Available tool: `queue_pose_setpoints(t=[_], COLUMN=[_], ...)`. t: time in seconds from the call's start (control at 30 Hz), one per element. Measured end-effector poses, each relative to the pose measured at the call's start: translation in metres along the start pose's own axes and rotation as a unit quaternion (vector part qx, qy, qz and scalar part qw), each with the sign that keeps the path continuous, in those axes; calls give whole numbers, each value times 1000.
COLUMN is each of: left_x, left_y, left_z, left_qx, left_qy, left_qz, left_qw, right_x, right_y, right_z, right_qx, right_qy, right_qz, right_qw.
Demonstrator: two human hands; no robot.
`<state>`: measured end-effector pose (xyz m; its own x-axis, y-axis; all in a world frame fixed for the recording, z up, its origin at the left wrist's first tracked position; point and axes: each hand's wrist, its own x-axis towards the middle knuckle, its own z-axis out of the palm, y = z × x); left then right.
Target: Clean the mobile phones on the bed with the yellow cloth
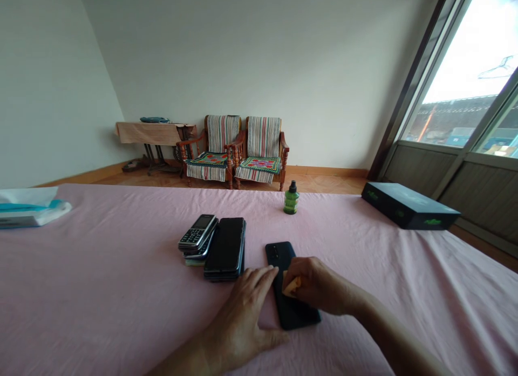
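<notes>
A black smartphone (283, 252) lies on the pink cloth with its camera side up. My right hand (319, 284) is closed around a small yellow-orange cloth (291, 287), which presses against the phone's back. Along the phone's left edge rests my left hand (246, 316), fingers stretched out, its fingertips and thumb close to the phone's side. Just beyond that hand sits a stack of dark smartphones (226, 246). Beside the stack, a pile of keypad phones (198, 236) leans slightly, the top one showing its buttons.
A small green bottle (290, 201) with a black cap stands near the far edge of the pink-covered surface (121, 289). A flat black box (408, 206) lies at the right, and a tissue pack (32, 211) at the left. Two wooden armchairs (259, 144) stand beyond.
</notes>
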<state>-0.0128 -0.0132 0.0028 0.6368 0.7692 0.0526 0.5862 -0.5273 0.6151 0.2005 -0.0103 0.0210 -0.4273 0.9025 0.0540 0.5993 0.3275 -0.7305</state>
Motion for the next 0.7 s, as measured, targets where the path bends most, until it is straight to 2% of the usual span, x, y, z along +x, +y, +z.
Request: queue_pose_setpoints(t=[0.07, 0.27, 0.43, 0.5, 0.63, 0.7], left_x=[0, 1, 1, 2, 2, 2], left_y=[-2, 1, 2, 2, 1, -1], left_z=[1, -1, -1, -1, 0, 1], left_qx=[-3, -1, 0, 6, 11, 8], left_qy=[3, -3, 3, 2, 5, 11], left_qz=[8, -1, 11, 10, 15, 20], left_qw=[1000, 1000, 1000, 1000, 1000, 1000], right_x=[0, -4, -6, -4, 3, 3], right_y=[2, 1, 2, 5, 12, 14], right_z=[0, -9, -16, -13, -4, -4], right_qx=[7, 10, 25, 28, 18, 18], right_qy=[0, -108, -160, -125, 32, 30], right_qz=[11, 8, -7, -14, -17, -18], right_qw=[1000, 994, 987, 992, 999, 999])
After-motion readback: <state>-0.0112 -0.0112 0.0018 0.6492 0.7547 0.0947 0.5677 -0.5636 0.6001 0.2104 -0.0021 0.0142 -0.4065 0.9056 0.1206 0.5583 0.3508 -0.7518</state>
